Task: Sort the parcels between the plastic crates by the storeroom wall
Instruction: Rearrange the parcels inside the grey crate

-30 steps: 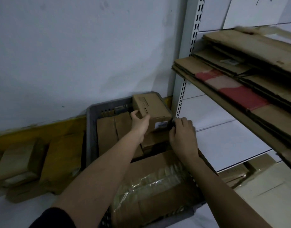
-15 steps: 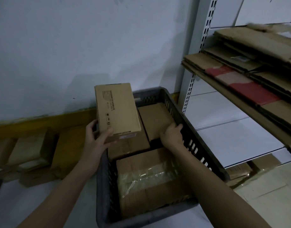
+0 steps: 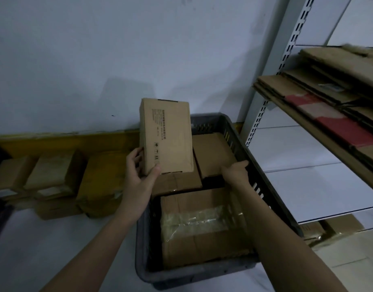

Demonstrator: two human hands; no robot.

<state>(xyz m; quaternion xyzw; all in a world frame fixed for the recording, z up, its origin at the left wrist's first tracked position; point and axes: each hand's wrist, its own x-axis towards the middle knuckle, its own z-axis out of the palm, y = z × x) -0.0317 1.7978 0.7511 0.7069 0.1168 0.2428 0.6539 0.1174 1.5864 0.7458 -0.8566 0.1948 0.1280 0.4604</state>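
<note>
My left hand [image 3: 139, 175] grips the lower end of a small brown printed parcel [image 3: 166, 135], held upright above the left rim of a dark grey plastic crate [image 3: 263, 180] on the floor by the wall. My right hand [image 3: 234, 172] rests inside the crate on the near edge of a flat brown parcel [image 3: 213, 152] at its far end; I cannot tell whether it grips it. A large taped parcel [image 3: 202, 224] fills the near half of the crate, and another brown parcel [image 3: 177, 182] lies under the lifted one.
Several cardboard parcels [image 3: 55, 175] sit on the floor along the yellow skirting to the left. A metal rack upright [image 3: 263, 98] stands at the right. Its shelf holds flattened cardboard sheets [image 3: 328, 106] that jut out over the crate's right side. More boxes [image 3: 333, 228] lie under the shelf.
My left hand lifted the small parcel out of the crate's far end and now holds it upright. My right hand let go of it and dropped onto a parcel inside the crate.
</note>
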